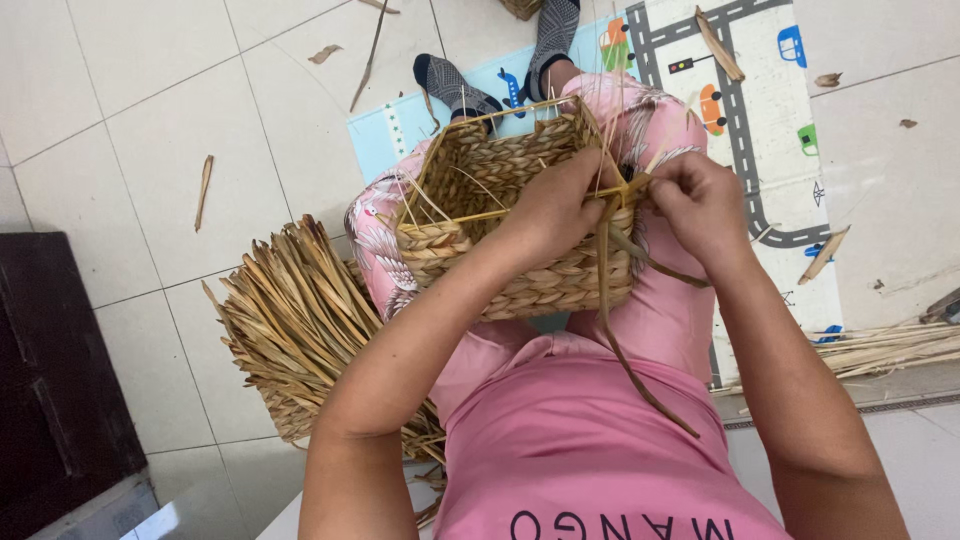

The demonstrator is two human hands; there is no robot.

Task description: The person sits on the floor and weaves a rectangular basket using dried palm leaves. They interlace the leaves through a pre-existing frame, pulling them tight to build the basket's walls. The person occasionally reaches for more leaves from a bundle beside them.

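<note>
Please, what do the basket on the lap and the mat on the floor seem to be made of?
The basket looks woven from dried plant fibre, perhaps water hyacinth or seagrass: tan, matte, twisted braids, over a thin frame, perhaps wire, along the rim. The loose strand hanging from both hands looks like the same dried leaf. The mat seems to be foam or plastic: smooth, printed with roads and cars; which one cannot be told.

The left hand [555,205] covers part of the basket [500,230] rim; a second basket [521,7] is cut off at the top edge.
</note>
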